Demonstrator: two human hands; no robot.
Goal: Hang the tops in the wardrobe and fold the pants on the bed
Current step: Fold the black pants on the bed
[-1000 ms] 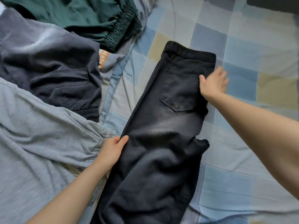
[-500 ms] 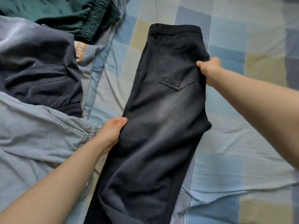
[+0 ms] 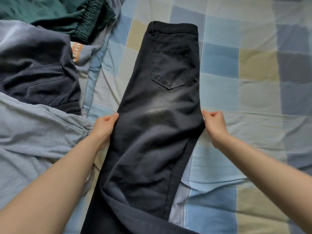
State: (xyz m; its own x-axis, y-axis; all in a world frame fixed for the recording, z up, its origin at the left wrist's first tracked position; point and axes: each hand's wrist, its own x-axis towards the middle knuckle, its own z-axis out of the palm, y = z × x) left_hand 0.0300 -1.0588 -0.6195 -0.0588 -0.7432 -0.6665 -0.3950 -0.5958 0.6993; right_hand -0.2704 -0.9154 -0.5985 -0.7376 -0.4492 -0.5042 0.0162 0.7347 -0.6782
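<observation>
Black jeans [image 3: 162, 119] lie lengthwise on the checked bed cover [image 3: 244, 85], folded leg on leg, waistband at the far end and a back pocket facing up. The legs run off the bottom of the view. My left hand [image 3: 105, 126] grips the jeans' left edge at thigh height, thumb on top. At the same height my right hand [image 3: 214, 124] pinches the right edge with curled fingers.
More clothes are piled at the left: a green garment with an elastic waistband [image 3: 67, 12] at the top, a dark navy garment [image 3: 37, 68] below it, and a light grey one [image 3: 33, 141] nearest me. Right of the jeans there is only bed cover.
My right hand has slid down the jeans' right edge from beside the pocket to thigh height. The bulge on that edge is pulled straight. The left hand holds the same spot.
</observation>
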